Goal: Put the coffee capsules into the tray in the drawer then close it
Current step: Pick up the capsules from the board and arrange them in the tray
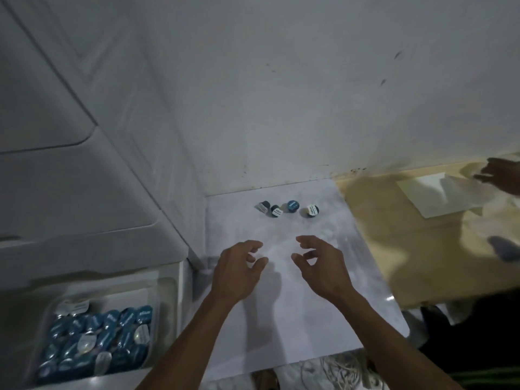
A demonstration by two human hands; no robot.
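Note:
Several small dark coffee capsules lie in a row near the back of a white tabletop (pixel 295 291): one (pixel 262 206) at the left, one (pixel 275 211) beside it, a blue-topped one (pixel 292 206), and one (pixel 310 211) at the right. My left hand (pixel 236 270) and my right hand (pixel 320 266) hover over the table in front of them, fingers curled and apart, holding nothing. At the lower left an open drawer (pixel 171 305) holds a clear tray (pixel 156 327) filled with several blue-topped capsules (pixel 95 342).
A white cabinet (pixel 70 164) rises at the left above the drawer. A white wall stands behind the table. A wooden table (pixel 408 249) at the right carries a sheet of paper (pixel 439 192), with another person's hand (pixel 501 175) on it. Cables (pixel 337 372) lie on the floor.

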